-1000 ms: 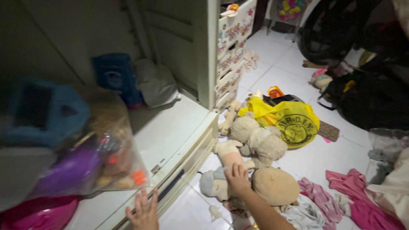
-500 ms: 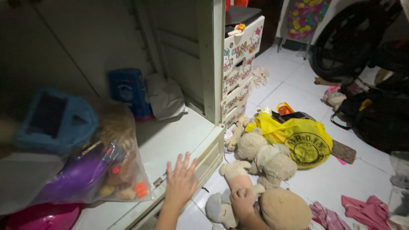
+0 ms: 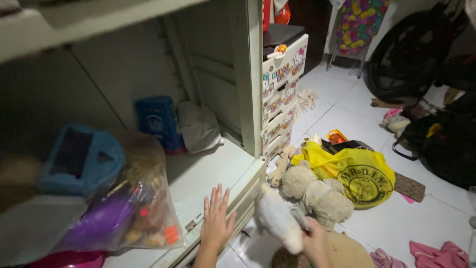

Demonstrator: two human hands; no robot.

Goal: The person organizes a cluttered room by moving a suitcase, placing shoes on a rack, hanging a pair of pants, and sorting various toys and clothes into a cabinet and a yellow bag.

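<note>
The white plush toy (image 3: pixel 278 221), blurred, hangs just off the cupboard shelf (image 3: pixel 208 173) edge, apparently pinched in the right hand (image 3: pixel 317 240). The left hand (image 3: pixel 216 221) rests flat, 5 fingers spread. Lift it clear of the edge, toward bare shelf beside the clear plastic bag (image 3: pixel 134 208).

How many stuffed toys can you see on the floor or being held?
3: a white plush in the right hand, a beige bear by the yellow bag, a brown one beneath. Others may be hidden.
</note>
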